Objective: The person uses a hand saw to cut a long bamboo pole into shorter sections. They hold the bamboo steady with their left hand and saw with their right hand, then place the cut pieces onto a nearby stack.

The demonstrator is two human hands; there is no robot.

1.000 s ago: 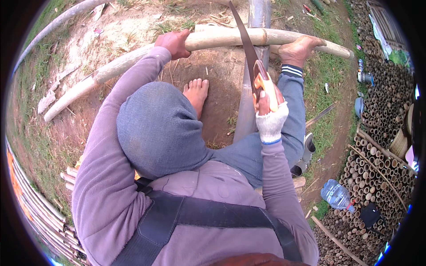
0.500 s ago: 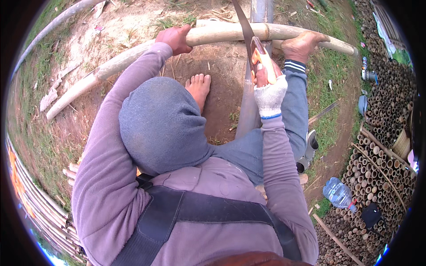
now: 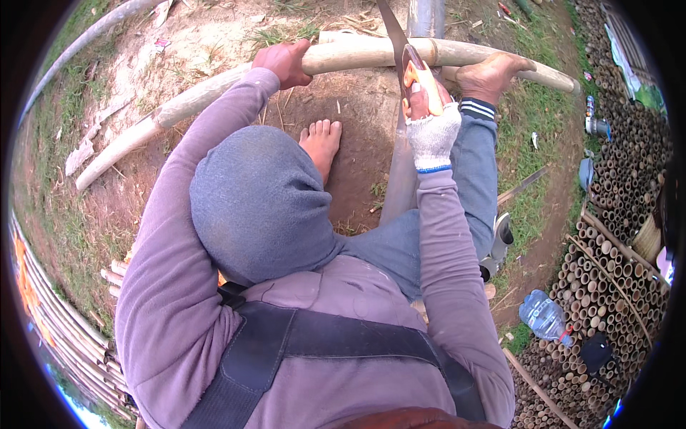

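A pale bamboo pole (image 3: 357, 56) lies crosswise in front of me over a thicker grey pole (image 3: 400, 179). My bare left hand (image 3: 284, 63) is closed around the bamboo, left of the crossing. In a white fingerless glove, my right hand (image 3: 433, 129) grips the orange handle of a handsaw (image 3: 431, 87). The saw's blade crosses the bamboo close to a node, beside the grey pole; the depth of any cut cannot be made out. My bare right foot (image 3: 493, 77) rests on the bamboo to the right of the saw.
My left foot (image 3: 321, 146) stands on the dirt. Stacked bamboo pieces (image 3: 600, 286) fill the right side, with a clear plastic bottle (image 3: 544, 316) on them. Long bamboo poles (image 3: 71, 325) lie at the lower left. A long flat blade (image 3: 525, 184) lies on the grass at right.
My right hand and the handsaw have slid a little away from me across the bamboo. My left hand and right foot keep their places on it.
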